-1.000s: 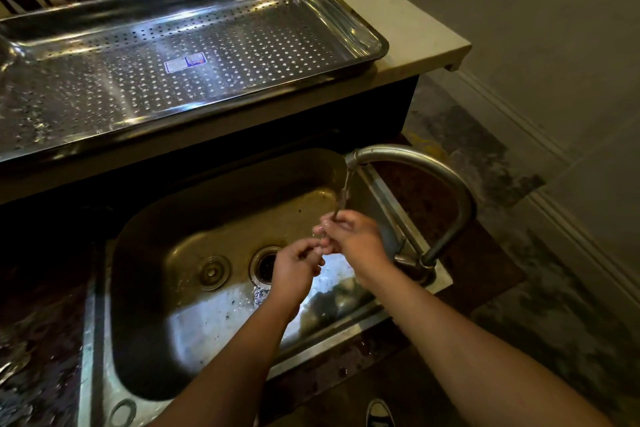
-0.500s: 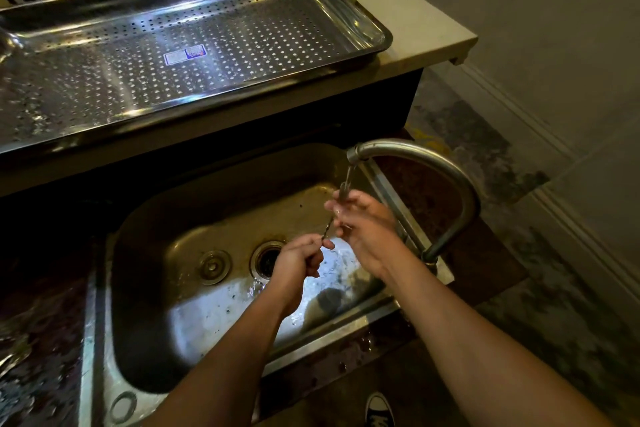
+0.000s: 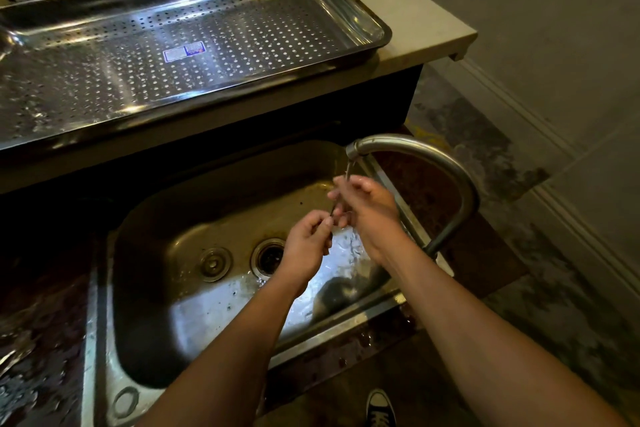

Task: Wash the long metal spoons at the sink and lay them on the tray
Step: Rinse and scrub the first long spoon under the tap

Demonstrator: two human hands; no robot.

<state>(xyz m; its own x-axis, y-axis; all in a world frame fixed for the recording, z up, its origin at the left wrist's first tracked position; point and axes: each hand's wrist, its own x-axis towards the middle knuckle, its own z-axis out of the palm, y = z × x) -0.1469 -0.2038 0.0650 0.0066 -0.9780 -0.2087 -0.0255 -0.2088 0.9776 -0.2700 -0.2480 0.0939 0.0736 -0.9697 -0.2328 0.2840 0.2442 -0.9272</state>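
Pinched between the thumb and forefinger of the left hand (image 3: pixel 308 242) is the lower end of a thin metal spoon (image 3: pixel 333 210), of which only a short dark length of handle shows between the two hands. Those fingers are drawn tight together on the handle, the rest of the hand curled loosely beneath. The right hand (image 3: pixel 369 208) is wrapped around the upper part of the same spoon, fingers folded over it and thumb on top, so the bowl end is hidden and which end points up cannot be told. That closed hand sits directly under the spout of the curved faucet (image 3: pixel 433 163), where a narrow stream of water (image 3: pixel 348 168) falls onto its fingers. Both hands are held above the steel sink (image 3: pixel 180 288), close to its right side, with the two a little apart along the handle. In the sink floor are a drain opening (image 3: pixel 269 256) and, just left of it, a round strainer plug (image 3: pixel 215 263); wet patches shine around them. Behind the sink, on a raised pale ledge (image 3: pixel 415 17), lies the perforated steel tray (image 3: pixel 194 45), well apart from the hands, with a small label (image 3: pixel 183 52) stuck near its middle. A shoe (image 3: pixel 380 407) shows at the bottom edge.
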